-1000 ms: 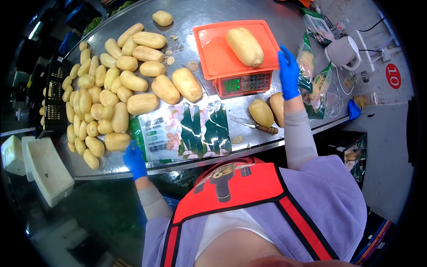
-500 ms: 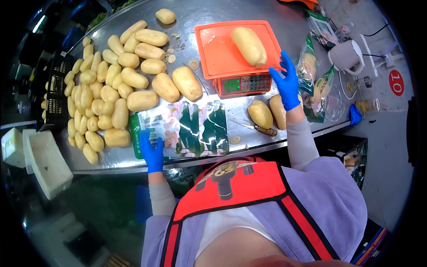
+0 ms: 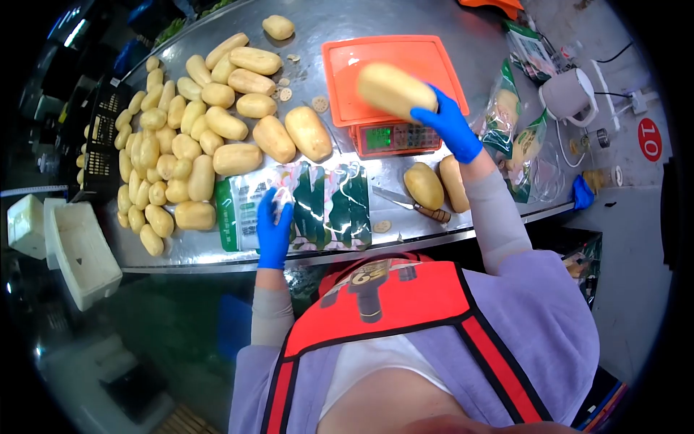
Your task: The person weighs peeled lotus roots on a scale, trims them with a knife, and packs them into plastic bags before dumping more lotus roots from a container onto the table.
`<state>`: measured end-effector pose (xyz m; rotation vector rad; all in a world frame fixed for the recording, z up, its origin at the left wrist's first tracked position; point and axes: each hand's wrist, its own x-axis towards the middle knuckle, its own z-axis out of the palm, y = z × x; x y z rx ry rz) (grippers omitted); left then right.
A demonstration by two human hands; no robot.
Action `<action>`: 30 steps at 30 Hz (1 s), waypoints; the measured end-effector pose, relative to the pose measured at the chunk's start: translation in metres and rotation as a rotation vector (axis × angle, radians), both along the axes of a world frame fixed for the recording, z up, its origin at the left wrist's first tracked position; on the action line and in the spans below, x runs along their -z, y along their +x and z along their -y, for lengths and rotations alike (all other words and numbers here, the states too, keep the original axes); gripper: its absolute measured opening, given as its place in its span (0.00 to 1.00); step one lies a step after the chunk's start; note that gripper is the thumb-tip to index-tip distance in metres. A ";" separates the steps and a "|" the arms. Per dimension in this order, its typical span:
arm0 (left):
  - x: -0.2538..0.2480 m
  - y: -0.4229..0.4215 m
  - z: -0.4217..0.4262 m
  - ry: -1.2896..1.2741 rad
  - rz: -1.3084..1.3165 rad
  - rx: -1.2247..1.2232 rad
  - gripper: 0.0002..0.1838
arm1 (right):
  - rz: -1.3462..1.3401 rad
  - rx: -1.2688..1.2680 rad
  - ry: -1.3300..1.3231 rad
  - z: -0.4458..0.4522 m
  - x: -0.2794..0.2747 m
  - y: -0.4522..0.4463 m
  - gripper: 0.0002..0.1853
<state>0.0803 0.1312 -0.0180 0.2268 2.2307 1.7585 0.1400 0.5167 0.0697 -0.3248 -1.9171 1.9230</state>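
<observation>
My right hand point(image 3: 454, 129), in a blue glove, grips one end of a thick, pale lotus root point(image 3: 394, 90). The root is tilted and slightly blurred above the orange tray of a digital scale point(image 3: 347, 58), whose display is lit green. My left hand point(image 3: 275, 231), also gloved, lies over the printed plastic bags point(image 3: 311, 206) with its thumb and fingers apart. Near the scale's front lie a lotus root point(image 3: 423, 186) and another one point(image 3: 453, 181), partly behind my right forearm. A knife point(image 3: 431, 213) with a brown handle rests beside them.
Many lotus roots point(image 3: 186, 147) are heaped on the left of the metal table point(image 3: 318, 16), beside a black crate point(image 3: 103, 137). Filled bags point(image 3: 528, 141) and a kettle point(image 3: 565, 94) stand at the right. A white foam box point(image 3: 85, 249) sits off the left edge.
My right hand has closed on the lotus root that lay on the scale tray and shifted it left, raising it. My left hand has moved right and up across the bags.
</observation>
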 end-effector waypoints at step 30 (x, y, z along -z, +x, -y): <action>-0.090 0.037 -0.026 0.820 0.808 0.643 0.48 | 0.827 0.119 1.413 0.092 0.094 0.158 0.19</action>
